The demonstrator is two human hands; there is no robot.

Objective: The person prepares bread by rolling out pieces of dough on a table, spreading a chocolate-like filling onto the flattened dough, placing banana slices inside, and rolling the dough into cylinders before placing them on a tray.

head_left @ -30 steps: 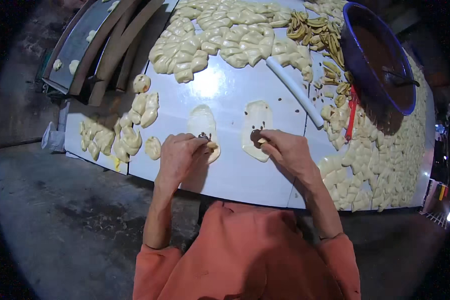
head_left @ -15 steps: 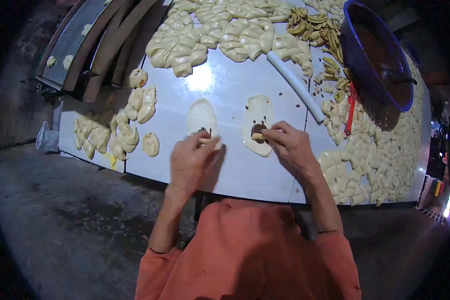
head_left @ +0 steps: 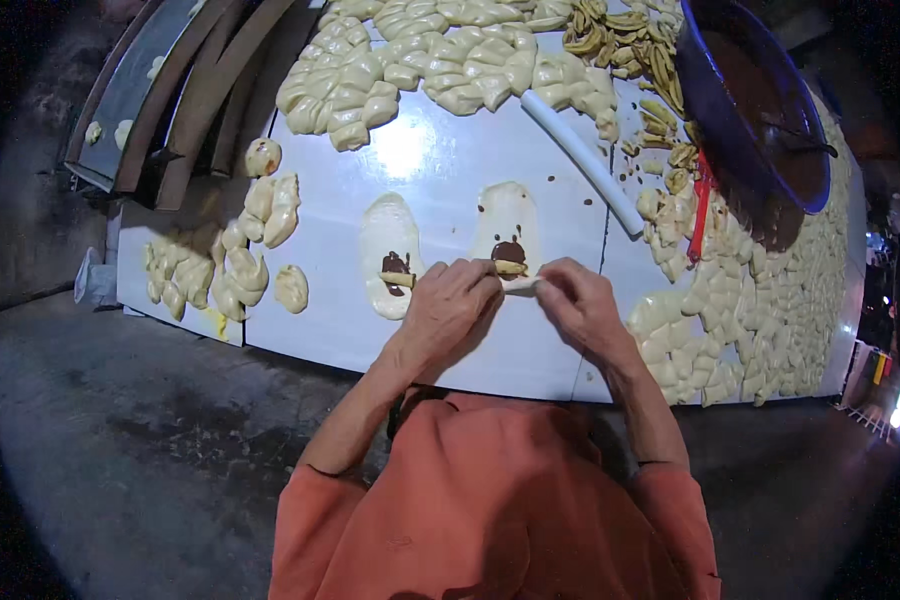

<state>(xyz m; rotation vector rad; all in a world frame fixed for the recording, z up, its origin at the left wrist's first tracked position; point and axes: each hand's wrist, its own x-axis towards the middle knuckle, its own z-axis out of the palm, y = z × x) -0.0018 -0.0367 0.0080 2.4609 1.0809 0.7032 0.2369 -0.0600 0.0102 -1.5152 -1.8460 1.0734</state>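
Observation:
Two flattened dough pieces lie side by side in front of me. The left dough piece (head_left: 390, 217) bears a dark brown smear (head_left: 397, 263) and a banana piece (head_left: 398, 279). My left hand (head_left: 452, 303) and my right hand (head_left: 582, 308) are both at the right dough piece (head_left: 508, 207), closed on the two corners of its near end. Between them a banana piece (head_left: 511, 268) rests across this dough's brown smear (head_left: 508, 251). The left fingertips are partly hidden behind the hand's back.
Dough lumps (head_left: 450, 60) cover the far table, with more at left (head_left: 245, 275) and right (head_left: 730, 310). A white rod (head_left: 585, 160), banana pieces (head_left: 630, 45), a red-handled tool (head_left: 701, 215) and a blue tub (head_left: 820, 205) of brown paste stand right. Long metal trays (head_left: 120, 110) are far left.
My left hand has left the left dough piece, leaving a banana piece on it, and moved right. My right hand has let go of its banana piece and taken the dough's near corner.

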